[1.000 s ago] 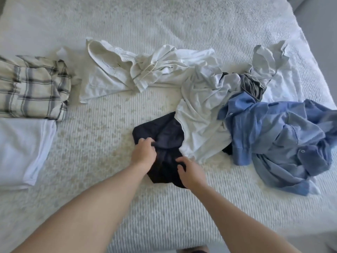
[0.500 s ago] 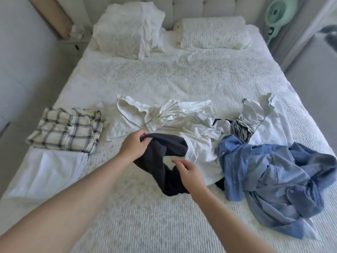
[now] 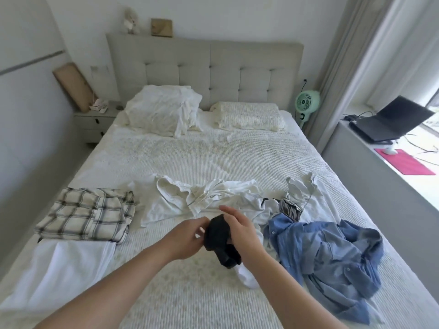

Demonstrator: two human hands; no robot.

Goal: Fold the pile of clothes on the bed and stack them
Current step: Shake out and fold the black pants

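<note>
Both hands are raised above the bed [image 3: 213, 162] and close together, gripping one dark garment [image 3: 219, 236] between them. The left hand [image 3: 184, 239] pinches the garment's left edge with curled fingers. The right hand [image 3: 240, 236] grips its right side; the upper fingers of this hand extend over the top of the bunched cloth. The dark garment hangs crumpled between the two hands, its lower end drooping in front of a white piece of clothing [image 3: 247, 275] that lies on the bedspread.

Unfolded clothes lie beyond and to the right of the hands: a rumpled white shirt [image 3: 204, 198] directly behind them, a small grey item [image 3: 288, 211] beside it, a further white garment [image 3: 306, 193] at the right, and a crumpled blue button shirt [image 3: 330, 260] at the near right.

At the left side of the bed, a folded plaid garment [image 3: 85, 216] lies flat, with a folded white garment [image 3: 64, 269] just in front of it, nearer the camera; the two appear to touch.

Two pillows [image 3: 166, 110] rest against the tufted headboard [image 3: 206, 65]. A green fan [image 3: 306, 103] stands right of the bed. A laptop [image 3: 389, 122] sits on the ledge at the far right.
</note>
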